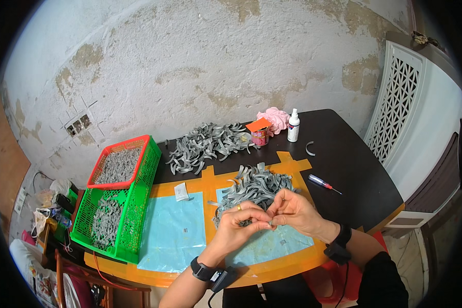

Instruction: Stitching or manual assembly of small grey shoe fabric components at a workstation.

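Observation:
My left hand [241, 222] and my right hand [296, 214] meet fingertip to fingertip above the near edge of a heap of curved grey strips [256, 186]. Both are closed in a pinch, and whatever lies between the fingertips is too small or hidden to make out. Beneath them a light blue sheet [287, 244] is fixed to the table with orange tape [272, 271]. A second pile of grey strips [203, 146] lies farther back against the wall side. To the left, a small white packet [181, 192] rests on another blue sheet [172, 226].
At left, a red basket [148, 139] sits on a green basket [119, 251]; both contain small grey pieces. Toward the back stand a tin [260, 137], pink cloth [275, 119] and white spray bottle [293, 126]. A screwdriver [321, 181] and one loose strip [309, 149] lie at right.

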Demonstrator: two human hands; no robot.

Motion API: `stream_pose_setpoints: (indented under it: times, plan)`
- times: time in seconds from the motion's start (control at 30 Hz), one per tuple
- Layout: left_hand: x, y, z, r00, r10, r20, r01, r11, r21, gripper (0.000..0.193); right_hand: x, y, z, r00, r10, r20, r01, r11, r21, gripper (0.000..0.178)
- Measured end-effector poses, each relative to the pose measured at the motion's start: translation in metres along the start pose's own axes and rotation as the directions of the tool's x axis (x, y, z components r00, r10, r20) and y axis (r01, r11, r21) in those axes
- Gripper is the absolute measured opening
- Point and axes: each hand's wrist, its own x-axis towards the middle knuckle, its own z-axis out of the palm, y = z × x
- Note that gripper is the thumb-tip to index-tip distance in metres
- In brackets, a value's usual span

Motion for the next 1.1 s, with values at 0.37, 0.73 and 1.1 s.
stream_pose_setpoints:
  times: [0.37,0.73,1.1]
  plan:
    - [0.0,0.001,0.002,0.999,-0.029,-0.041,0.03,0.999,0.018,0.012,-0.001,-0.004,0.01,0.999,-0.022,-0.031,0.023,1.0,0.009,0.024]
    - [0.001,0.002,0.005,0.987,-0.083,-0.134,0.103,0.983,0.151,0.014,0.0,-0.003,0.008,0.958,-0.285,-0.04,0.264,0.926,-0.27,0.025]
    - [0.001,0.007,-0.004,0.998,-0.04,0.057,0.032,0.989,0.144,0.012,-0.001,-0.013,0.007,0.99,-0.136,-0.03,0.124,0.959,-0.256,0.025]
